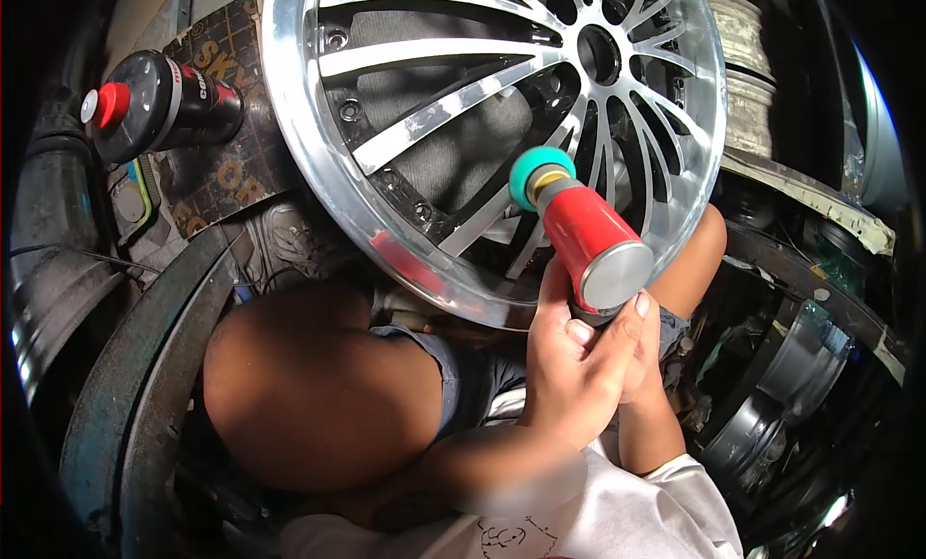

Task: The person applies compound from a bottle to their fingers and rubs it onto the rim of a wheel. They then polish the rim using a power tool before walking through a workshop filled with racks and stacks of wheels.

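Both hands are closed together around the handle of a small red polisher (590,229) with a silver end cap and a round green pad (529,173). My left hand (571,376) wraps the handle from the left. Pressed against it on the right, my right hand (640,347) grips the same handle, its thumb up near the silver cap. In front of me, a large multi-spoke alloy wheel (307,159) stands tilted, with a shiny lip and whitish smears on some spokes. The green pad overlaps the spokes below the hub in this view.
On the left, a black bottle (207,104) with a red cap stands on a printed board (198,197). Stacked rims (741,38) are behind on the right, and more rims (805,361) lie lower right. Curved dark strips (145,366) rise beside my bare knee (309,395).
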Tool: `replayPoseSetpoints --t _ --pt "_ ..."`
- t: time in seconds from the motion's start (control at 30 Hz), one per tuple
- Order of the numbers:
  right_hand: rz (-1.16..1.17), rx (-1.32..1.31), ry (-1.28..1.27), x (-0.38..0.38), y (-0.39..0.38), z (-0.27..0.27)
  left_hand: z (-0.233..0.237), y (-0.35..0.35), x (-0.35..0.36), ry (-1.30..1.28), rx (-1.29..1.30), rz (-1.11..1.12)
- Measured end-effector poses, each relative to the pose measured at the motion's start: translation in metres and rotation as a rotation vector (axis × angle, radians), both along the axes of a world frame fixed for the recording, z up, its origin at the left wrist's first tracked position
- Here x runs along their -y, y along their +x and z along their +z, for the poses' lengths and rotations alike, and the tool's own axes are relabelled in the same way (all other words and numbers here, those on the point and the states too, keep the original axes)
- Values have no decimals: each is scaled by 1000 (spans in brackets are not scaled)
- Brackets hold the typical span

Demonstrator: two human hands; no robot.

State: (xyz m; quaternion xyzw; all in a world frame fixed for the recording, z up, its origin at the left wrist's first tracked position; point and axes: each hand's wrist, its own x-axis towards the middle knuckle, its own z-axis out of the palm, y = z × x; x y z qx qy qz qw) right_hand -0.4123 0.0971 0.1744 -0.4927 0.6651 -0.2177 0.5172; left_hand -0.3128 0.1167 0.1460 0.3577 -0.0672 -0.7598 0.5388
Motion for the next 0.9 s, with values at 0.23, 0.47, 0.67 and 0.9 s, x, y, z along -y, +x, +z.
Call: replayPoseSetpoints --t 0.23,0.47,0.67,0.9 --pt "268 -69 40 13 -8 11 18 -2 -3 170 -38 76" --pt "592 -61 26 28 -17 6 15 -5 -6 175 -46 100" --pt "386 -166 -27 21 -9 9 12 -4 -3 165 -38 99" --pt "-28 76 38 2 -5 2 12 -4 -2 152 -21 103"
